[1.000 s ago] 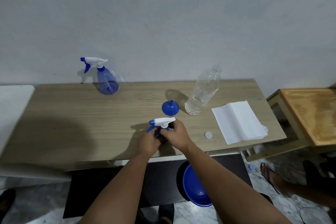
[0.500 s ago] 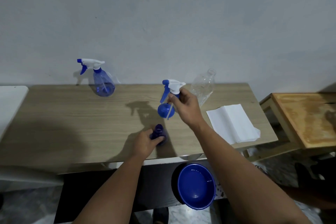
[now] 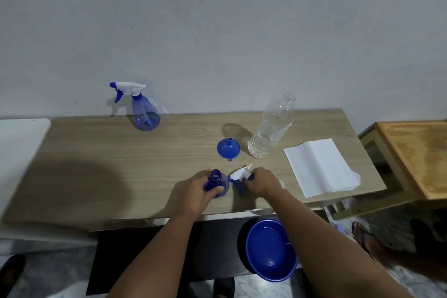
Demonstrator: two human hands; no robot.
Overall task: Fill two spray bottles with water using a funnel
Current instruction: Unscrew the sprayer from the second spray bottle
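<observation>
My left hand (image 3: 197,192) grips an uncapped blue spray bottle (image 3: 216,182) standing near the front edge of the wooden table (image 3: 121,164). Just to its right, my right hand (image 3: 262,181) holds the white and blue trigger head (image 3: 238,175) down at the tabletop. A blue funnel (image 3: 228,148) lies behind them, spout up. Beside the funnel stands a clear, uncapped plastic water bottle (image 3: 272,126). A second blue spray bottle (image 3: 144,113), trigger head on, stands at the back left by the wall.
A folded white paper towel (image 3: 319,167) lies at the table's right end. A blue bowl (image 3: 271,250) sits on the floor below the front edge. A wooden stool (image 3: 416,157) stands to the right, with a person's sandalled foot (image 3: 362,237) near it.
My right hand unscrewed and lifted the trigger head off the near bottle, then brought it down to the table beside the bottle. My left hand kept holding the bottle.
</observation>
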